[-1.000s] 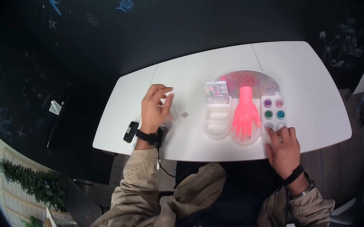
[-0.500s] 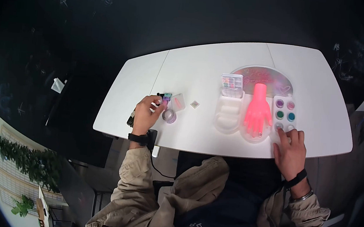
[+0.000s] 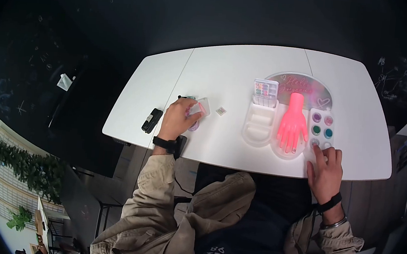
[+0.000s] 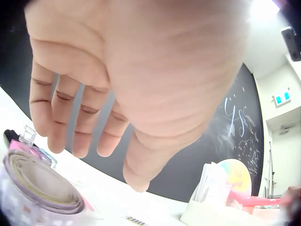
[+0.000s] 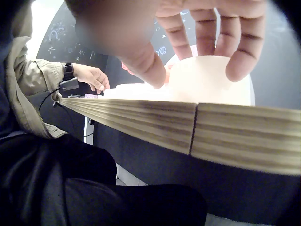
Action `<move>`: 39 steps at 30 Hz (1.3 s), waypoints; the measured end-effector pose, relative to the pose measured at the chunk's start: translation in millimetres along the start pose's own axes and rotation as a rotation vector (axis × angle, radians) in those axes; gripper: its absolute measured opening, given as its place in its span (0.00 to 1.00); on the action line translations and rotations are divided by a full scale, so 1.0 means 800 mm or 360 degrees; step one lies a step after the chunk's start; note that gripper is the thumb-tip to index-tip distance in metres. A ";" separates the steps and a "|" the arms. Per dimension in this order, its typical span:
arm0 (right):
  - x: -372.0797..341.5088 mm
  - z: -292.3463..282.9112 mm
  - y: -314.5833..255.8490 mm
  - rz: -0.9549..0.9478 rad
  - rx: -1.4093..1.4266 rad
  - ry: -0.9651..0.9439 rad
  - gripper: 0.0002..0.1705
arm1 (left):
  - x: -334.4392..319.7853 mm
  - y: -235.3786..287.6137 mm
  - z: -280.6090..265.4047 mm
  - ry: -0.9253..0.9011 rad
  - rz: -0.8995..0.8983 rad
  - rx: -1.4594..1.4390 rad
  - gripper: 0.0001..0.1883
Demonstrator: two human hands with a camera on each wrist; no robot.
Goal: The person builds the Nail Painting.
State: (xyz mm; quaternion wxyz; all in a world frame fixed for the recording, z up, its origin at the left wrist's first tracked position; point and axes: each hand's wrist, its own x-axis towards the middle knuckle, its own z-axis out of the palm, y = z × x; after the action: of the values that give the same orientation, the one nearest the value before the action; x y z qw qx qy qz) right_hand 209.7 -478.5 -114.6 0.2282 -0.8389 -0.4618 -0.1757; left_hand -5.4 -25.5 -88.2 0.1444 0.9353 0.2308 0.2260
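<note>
My left hand (image 3: 177,119) hovers over a cluster of small items, its fingers loosely extended and nothing held. In the left wrist view, a roll of lilac patterned tape (image 4: 42,186) lies below the fingers, with small pink and purple pieces (image 4: 27,148) behind it. A clear flat case (image 3: 204,106) with something pink in it is beside the fingertips. My right hand (image 3: 326,173) rests at the front of the white tray (image 3: 333,115), relaxed fingertips by its nearest pots. The right wrist view shows thumb and fingers around the tray's rounded front (image 5: 207,77).
A pink model hand (image 3: 292,121) stands mid-tray before a mirror-like panel (image 3: 310,88). Left of it are a clear box of coloured bits (image 3: 265,91) and bare compartments (image 3: 260,122). A small square packet (image 3: 220,111) and a black device (image 3: 152,120) lie on the white table (image 3: 238,66).
My left hand went down to the left, then moved right over the tape and clear case. The right hand stays by the tray's front pots. The head view has shifted.
</note>
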 end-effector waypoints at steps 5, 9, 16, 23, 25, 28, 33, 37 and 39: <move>0.000 0.001 0.002 -0.0004 0.0006 0.0002 0.33 | 0.010 0.016 0.027 -0.0170 -0.0087 0.0311 0.24; -0.001 -0.001 0.002 -0.0004 0.0012 -0.0008 0.32 | 0.015 0.017 0.053 -0.0203 -0.0174 0.0463 0.22; -0.001 0.001 0.004 0.0004 0.0012 -0.0013 0.33 | 0.025 0.008 0.069 -0.0030 -0.0169 0.0382 0.17; 0.001 0.000 0.002 -0.0003 0.0001 -0.0016 0.33 | 0.032 0.043 0.064 0.0071 -0.0107 0.0068 0.21; -0.001 0.000 0.003 0.0004 -0.0002 -0.0018 0.33 | 0.033 0.054 0.071 0.0004 -0.0143 -0.0034 0.21; 0.000 -0.001 0.002 0.0004 0.0008 -0.0014 0.33 | 0.031 0.057 0.078 -0.0002 -0.0074 -0.0113 0.18; -0.001 -0.001 0.003 0.0006 0.0012 -0.0024 0.33 | 0.040 0.021 0.076 0.0127 0.0074 0.0074 0.09; -0.001 0.000 0.003 0.0007 0.0017 -0.0013 0.33 | 0.042 0.008 0.066 0.0054 -0.0133 0.0434 0.05; -0.001 0.001 0.004 0.0009 0.0006 -0.0017 0.33 | 0.042 0.005 0.071 -0.0005 -0.0187 0.0433 0.03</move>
State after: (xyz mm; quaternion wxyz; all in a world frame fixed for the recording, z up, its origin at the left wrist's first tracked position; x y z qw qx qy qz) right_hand 211.8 -480.4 -116.2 0.2278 -0.8407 -0.4610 -0.1697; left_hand 50.5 -21.2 -123.4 0.0297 0.9314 0.3135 0.1823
